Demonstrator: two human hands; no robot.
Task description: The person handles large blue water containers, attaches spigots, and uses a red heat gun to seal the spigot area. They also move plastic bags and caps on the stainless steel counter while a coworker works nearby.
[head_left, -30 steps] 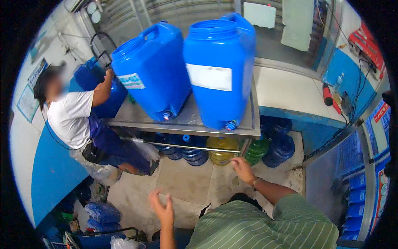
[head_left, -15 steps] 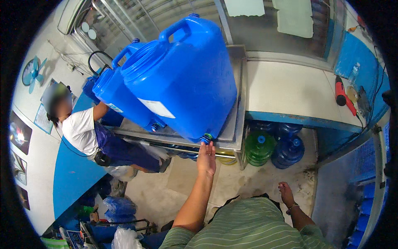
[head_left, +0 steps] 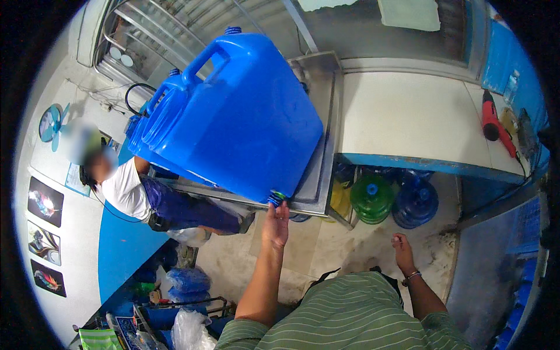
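Observation:
A large blue plastic water jug (head_left: 245,111) with a moulded handle and a wide round opening stands on a metal-topped table (head_left: 326,111). At its lower near corner is a blue screw cap (head_left: 276,199) with a green rim. My left hand (head_left: 275,226) reaches up to this cap, its fingertips closed around the cap's underside. Behind the jug, a second blue jug (head_left: 153,105) is mostly hidden. My right hand (head_left: 403,254) hangs low by my side, fingers curled in, with nothing visible in it.
A co-worker in a white shirt (head_left: 125,195) stands at the table's left end, an arm behind the jugs. Green (head_left: 372,198) and blue (head_left: 415,202) round bottles sit under the white counter (head_left: 402,116). A red heat gun (head_left: 491,119) lies on it. Bagged items (head_left: 188,283) fill the lower left.
The large jug has turned, hiding its white label and covering more of the second jug. My left hand stays at the cap. The whole view has shifted a little.

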